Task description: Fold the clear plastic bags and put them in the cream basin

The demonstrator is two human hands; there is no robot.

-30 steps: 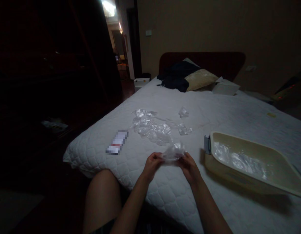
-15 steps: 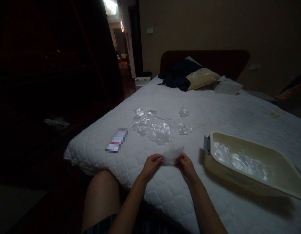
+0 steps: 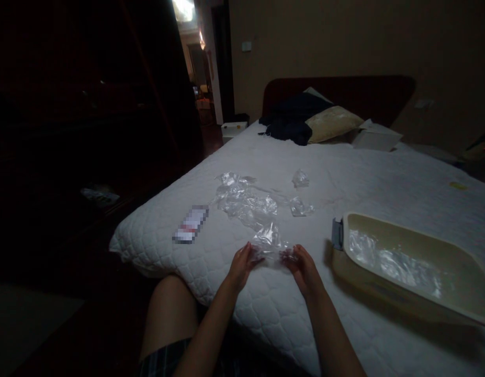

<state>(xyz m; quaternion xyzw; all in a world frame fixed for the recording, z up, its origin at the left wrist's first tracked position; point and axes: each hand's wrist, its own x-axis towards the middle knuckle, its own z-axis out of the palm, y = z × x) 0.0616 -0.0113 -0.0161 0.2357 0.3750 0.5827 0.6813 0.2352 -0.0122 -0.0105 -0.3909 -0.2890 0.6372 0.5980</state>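
Observation:
Between my hands a clear, crinkled plastic bag (image 3: pixel 269 245) is held just above the near side of the bed. My left hand (image 3: pixel 242 264) grips its left edge, and my right hand (image 3: pixel 300 266) has closed on its right edge. More crumpled clear plastic (image 3: pixel 244 201) lies spread on the bed beyond my hands. Two smaller crumpled pieces, one farther back (image 3: pixel 301 178) and one nearer (image 3: pixel 301 207), rest to its right.
A beige bin (image 3: pixel 410 225) holding clear plastic stands on the white quilted bed (image 3: pixel 273 309) at the right. A pixelated flat object (image 3: pixel 191 224) lies at the left. Pillows (image 3: pixel 334 124) and dark cloth (image 3: pixel 291 118) are near the headboard.
The plastic between my hands has opened out and rises farther forward. My hands have moved slightly apart. The whole view has shifted a little.

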